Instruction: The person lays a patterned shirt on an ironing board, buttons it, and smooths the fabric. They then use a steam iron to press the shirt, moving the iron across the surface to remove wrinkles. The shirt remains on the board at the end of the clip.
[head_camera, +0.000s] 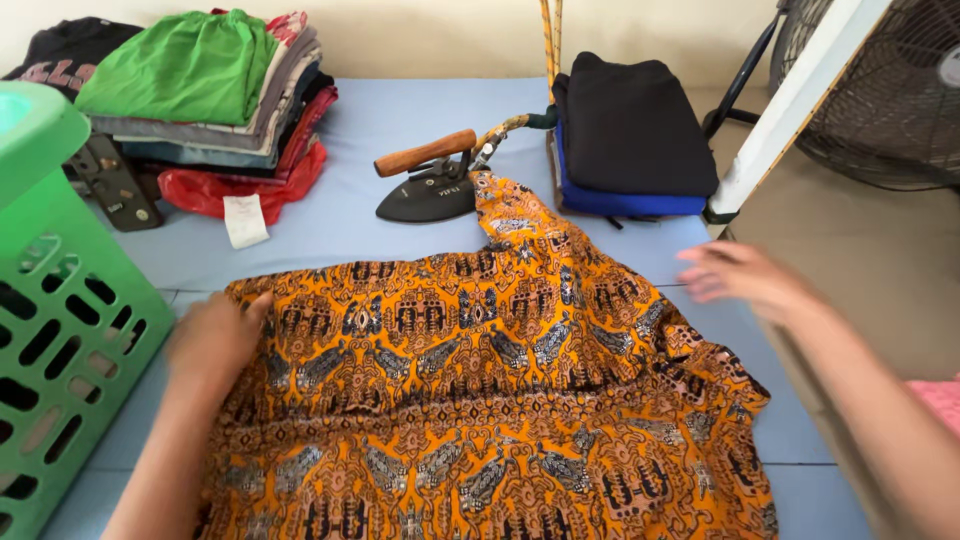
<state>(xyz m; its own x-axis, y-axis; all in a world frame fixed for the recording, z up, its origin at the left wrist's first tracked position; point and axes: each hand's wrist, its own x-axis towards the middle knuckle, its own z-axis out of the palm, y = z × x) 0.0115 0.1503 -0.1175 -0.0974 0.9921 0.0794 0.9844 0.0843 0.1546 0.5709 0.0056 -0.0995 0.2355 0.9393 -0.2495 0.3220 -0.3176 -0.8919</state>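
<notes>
Two clothes stacks (215, 90) (630, 130) — iron (430, 185) between — flank the cloth (480, 390).

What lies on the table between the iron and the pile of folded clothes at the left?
In the head view, only bare blue table cover lies between the iron and the pile of folded clothes.

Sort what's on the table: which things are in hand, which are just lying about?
In hand: orange patterned cloth, left hand on it, right hand above its edge.
Lying about: iron, folded clothes stack, black and blue pile, green basket.
</notes>
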